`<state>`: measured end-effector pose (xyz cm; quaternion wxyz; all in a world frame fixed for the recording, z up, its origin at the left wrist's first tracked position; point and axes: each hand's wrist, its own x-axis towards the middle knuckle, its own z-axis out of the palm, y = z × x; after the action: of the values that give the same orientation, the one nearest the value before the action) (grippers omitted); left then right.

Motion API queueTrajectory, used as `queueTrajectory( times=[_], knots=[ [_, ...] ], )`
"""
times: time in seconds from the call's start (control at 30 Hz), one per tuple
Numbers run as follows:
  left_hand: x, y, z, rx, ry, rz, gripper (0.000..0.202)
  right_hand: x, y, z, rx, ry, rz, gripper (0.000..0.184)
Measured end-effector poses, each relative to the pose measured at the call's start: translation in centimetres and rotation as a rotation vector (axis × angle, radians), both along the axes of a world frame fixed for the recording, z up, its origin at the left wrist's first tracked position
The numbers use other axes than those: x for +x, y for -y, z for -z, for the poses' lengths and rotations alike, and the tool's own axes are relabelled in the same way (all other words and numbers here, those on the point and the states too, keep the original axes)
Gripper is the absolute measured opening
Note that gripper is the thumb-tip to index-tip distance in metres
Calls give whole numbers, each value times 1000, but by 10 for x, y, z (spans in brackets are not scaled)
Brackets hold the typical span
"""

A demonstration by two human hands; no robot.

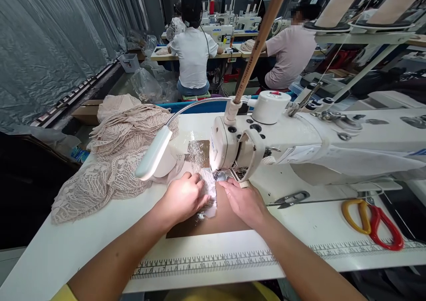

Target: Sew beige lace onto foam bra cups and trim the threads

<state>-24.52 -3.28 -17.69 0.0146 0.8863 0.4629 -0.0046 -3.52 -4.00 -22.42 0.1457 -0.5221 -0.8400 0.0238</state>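
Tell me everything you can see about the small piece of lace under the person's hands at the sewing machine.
The lace piece is small, pale, almost white under the lamp, with an open patterned weave. It lies flat on the table, partly over a brown panel, its far end reaching under the needle area of the sewing machine. The left hand presses on its left side with curled fingers; the right hand lies flat by its right edge. Its near end looks slightly crumpled.

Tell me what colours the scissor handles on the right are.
The scissors have one yellow handle and one red, clearest in the head view.
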Motion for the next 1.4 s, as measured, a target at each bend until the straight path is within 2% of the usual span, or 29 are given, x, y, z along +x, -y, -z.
queueTrajectory(
  times=[0.1,0.2,0.3,0.4,0.57,0.9,1.1,1.23,1.4],
  knots=[
    [0,5,-3,-35,10,2,30,3,-1,5,17,11,5,38],
    [2,5,2,-39,95,70,23,3,-1,6,15,23,12,37],
    [5,5,10,-33,186,173,23,2,0,1,13,13,6,37],
    [6,6,17,-6,213,218,28,0,2,-7,16,-35,-34,37],
    [6,8,21,25,219,224,31,-2,5,-12,34,-104,-151,33],
    [2,0,30,51,236,242,34,0,6,-7,102,-83,-191,31],
    [1,1,30,56,236,258,32,5,10,-6,67,-143,-297,30],
    [2,1,30,41,242,248,33,5,11,-5,21,-139,-299,28],
    [2,-7,31,47,262,239,37,3,10,-3,34,-107,-265,30]
  ],
)
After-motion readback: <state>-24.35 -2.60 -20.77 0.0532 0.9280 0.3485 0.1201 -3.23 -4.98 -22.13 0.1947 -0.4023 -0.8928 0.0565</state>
